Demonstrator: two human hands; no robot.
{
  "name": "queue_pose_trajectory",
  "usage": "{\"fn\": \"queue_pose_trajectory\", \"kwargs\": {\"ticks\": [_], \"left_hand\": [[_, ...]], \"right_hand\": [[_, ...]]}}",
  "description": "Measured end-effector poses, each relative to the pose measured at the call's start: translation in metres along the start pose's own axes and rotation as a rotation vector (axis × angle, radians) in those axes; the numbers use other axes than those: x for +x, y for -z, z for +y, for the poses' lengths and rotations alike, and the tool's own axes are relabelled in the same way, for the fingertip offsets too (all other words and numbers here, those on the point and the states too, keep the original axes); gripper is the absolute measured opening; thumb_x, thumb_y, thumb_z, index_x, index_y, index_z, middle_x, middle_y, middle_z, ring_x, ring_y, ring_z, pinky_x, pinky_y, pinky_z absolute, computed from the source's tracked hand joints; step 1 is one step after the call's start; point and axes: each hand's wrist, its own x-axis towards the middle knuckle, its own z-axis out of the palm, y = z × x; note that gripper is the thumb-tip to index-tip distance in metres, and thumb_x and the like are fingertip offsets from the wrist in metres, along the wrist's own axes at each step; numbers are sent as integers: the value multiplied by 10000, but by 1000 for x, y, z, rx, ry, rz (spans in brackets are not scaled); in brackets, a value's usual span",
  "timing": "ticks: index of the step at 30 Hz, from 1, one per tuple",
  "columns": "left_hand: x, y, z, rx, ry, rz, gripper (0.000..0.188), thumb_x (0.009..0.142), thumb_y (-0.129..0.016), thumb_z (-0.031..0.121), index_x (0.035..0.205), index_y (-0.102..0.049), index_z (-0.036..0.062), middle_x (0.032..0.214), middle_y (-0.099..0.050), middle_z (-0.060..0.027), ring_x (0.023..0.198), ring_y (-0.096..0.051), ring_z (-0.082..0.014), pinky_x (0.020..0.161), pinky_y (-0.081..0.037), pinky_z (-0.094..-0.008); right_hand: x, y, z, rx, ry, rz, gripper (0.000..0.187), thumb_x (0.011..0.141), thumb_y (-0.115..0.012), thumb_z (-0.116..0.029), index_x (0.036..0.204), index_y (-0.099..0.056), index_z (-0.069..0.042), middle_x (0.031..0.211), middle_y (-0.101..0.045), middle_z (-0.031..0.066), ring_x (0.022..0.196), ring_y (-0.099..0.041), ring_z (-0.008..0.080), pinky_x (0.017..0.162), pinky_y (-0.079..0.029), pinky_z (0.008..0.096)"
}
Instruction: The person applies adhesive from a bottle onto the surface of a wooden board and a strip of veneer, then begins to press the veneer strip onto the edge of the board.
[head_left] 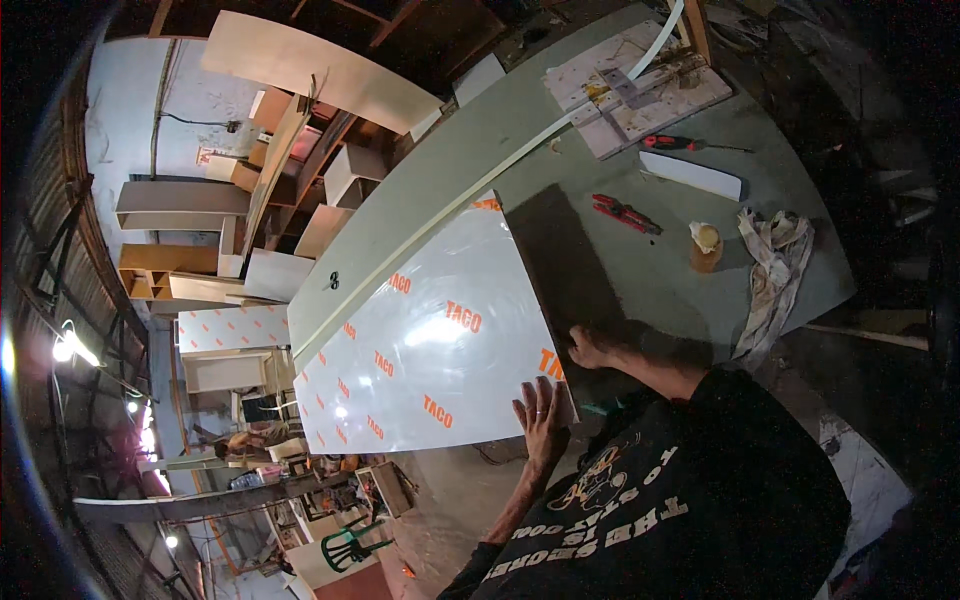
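A long white panel (440, 350) with repeated orange print lies on the grey-green worktop (480, 150). My left hand (542, 415) rests on its near corner, fingers spread flat over the surface. Close beside the panel's short end is my right hand (588, 348), its fingers curled in; what they hold, if anything, is hidden. Past the panel's far long side, a narrow pale strip (400, 250) runs across the worktop to a stained board (640, 95) with small fittings on it.
Right of the panel lie red-handled pliers (625, 214), a red and black screwdriver (690, 144), a white offcut (690, 176), a jar with a yellowish top (705, 245) and a crumpled rag (775, 265). Black scissors (334, 281) lie at the left. Cabinet parts (190, 205) and a green chair (350, 543) stand beyond.
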Motion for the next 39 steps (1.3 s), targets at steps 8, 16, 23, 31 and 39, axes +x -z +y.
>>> {"fn": "queue_pose_trajectory", "kwargs": {"ticks": [8, 16, 23, 31, 39], "left_hand": [[-3, -2, -4, -44, 38, 5, 938, 692, -715, 68, 1537, -342, 227, 1612, -239, -136, 1498, -134, -409, 1144, -111, -676], [5, -1, 17, -102, 175, 36, 998, 638, -736, 34, 1536, -322, 171, 1602, -292, -85, 1496, -194, -342, 1192, -142, -587], [20, 18, 41, -100, 270, -32, 973, 753, -728, 110, 1571, -204, 150, 1623, -204, -138, 1500, -150, -378, 1187, -139, -586], [2, 16, 61, -192, 403, -54, 948, 810, -727, 280, 1574, -180, 156, 1621, -161, -184, 1491, -142, -412, 1178, -158, -588], [-39, 7, 58, -348, 454, 54, 994, 769, -783, 307, 1568, -204, 183, 1634, -173, -85, 1505, -159, -305, 1192, -147, -580]], "right_hand": [[-66, 65, 23, 429, 33, 190, 406, 985, -586, -321, 1147, -586, 51, 927, -675, 145, 803, -658, 247, 743, -542, 392], [-167, 195, 69, 520, -213, 566, 401, 950, -657, -290, 1226, -557, -15, 955, -614, 96, 850, -611, 180, 754, -550, 345], [-101, 225, 98, 8, -107, 660, 781, 847, -768, -289, 1446, -335, -36, 1371, -422, 193, 1279, -439, 350, 1044, -407, 463], [-65, 243, 19, -49, -95, -120, 629, 860, -724, -304, 1340, -426, -29, 1163, -585, 150, 1061, -604, 301, 912, -495, 421], [-124, 210, -76, -79, -166, -394, 750, 714, -816, -361, 1282, -449, -37, 1191, -600, 183, 1094, -614, 310, 887, -508, 431]]}}
